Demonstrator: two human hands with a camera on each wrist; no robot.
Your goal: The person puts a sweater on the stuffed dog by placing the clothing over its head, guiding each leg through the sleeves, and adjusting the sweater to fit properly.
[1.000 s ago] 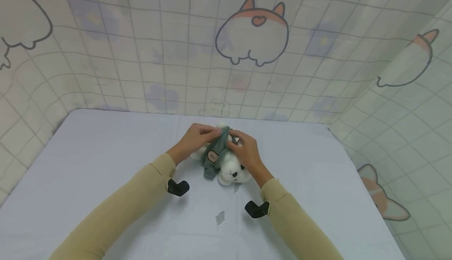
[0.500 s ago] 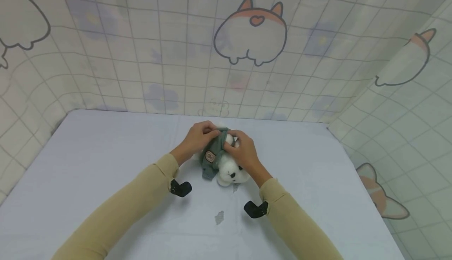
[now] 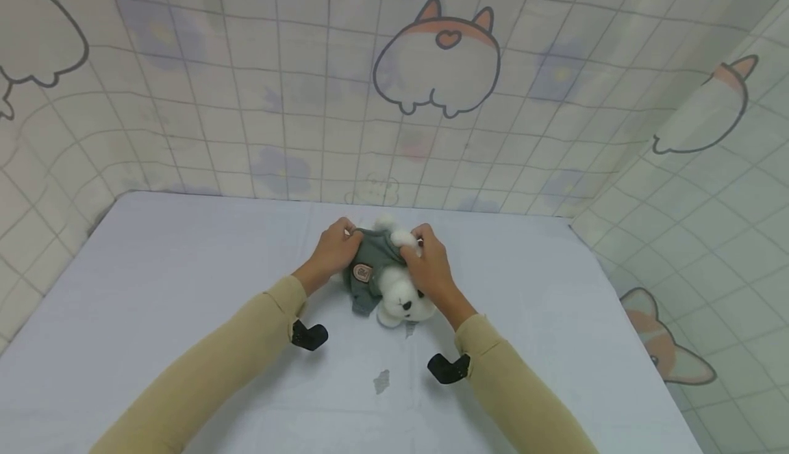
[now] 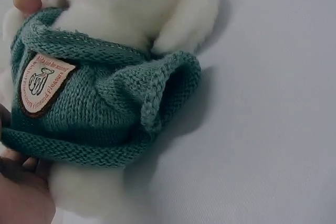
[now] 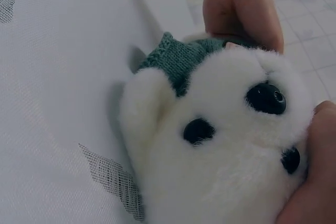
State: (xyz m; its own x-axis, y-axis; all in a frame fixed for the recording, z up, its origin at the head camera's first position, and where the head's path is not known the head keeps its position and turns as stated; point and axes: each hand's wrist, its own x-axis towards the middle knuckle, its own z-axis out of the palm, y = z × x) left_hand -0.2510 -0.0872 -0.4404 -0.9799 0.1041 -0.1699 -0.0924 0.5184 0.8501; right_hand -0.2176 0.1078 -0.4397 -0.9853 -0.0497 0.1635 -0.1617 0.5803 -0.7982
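Note:
A white plush dog (image 3: 394, 293) lies on the table with its head toward me, wearing a green knitted sweater (image 4: 89, 124) with a shield-shaped patch (image 4: 44, 85). My left hand (image 3: 331, 252) pinches the sweater's lower hem at the far left and stretches it outward. A sleeve of the sweater (image 4: 168, 87) hangs loose beside the body, no limb visible in its opening. At the toy's other side, my right hand (image 3: 429, 262) holds it near a white paw (image 3: 403, 238), its thumb by the sweater's edge. The right wrist view shows the right hand (image 5: 315, 171) against the dog's face (image 5: 226, 124).
A white cloth covers the table (image 3: 216, 289), with grey patches (image 3: 381, 381) in front of the toy. Behind and at the sides hangs a checked curtain (image 3: 290, 98) printed with corgis. Each sleeve cuff carries a black wrist camera (image 3: 310, 336).
My left hand has moved left and pulled the sweater's hem out, spreading the bunched knit flat. A white paw shows more by my right hand, which has barely moved.

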